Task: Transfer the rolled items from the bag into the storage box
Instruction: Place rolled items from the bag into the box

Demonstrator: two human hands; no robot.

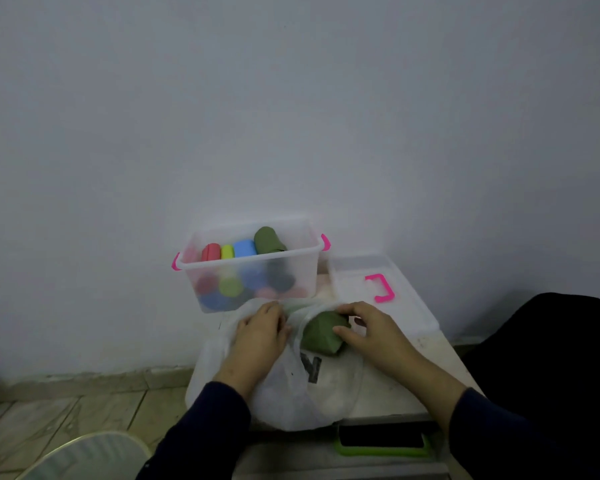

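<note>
Now right hand [371,329] grip pinching green roll [321,336], left hand [262,329] grip curled on bag [291,393] — storage box [250,271] behind

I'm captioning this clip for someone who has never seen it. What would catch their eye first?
Probably the clear storage box with pink latches against the wall, holding bright rolls: red, yellow, blue and olive green. In front of it, the right hand grips a green roll at the mouth of a white plastic bag, which the left hand holds. The box's lid, with a pink handle, lies to the right.
</note>
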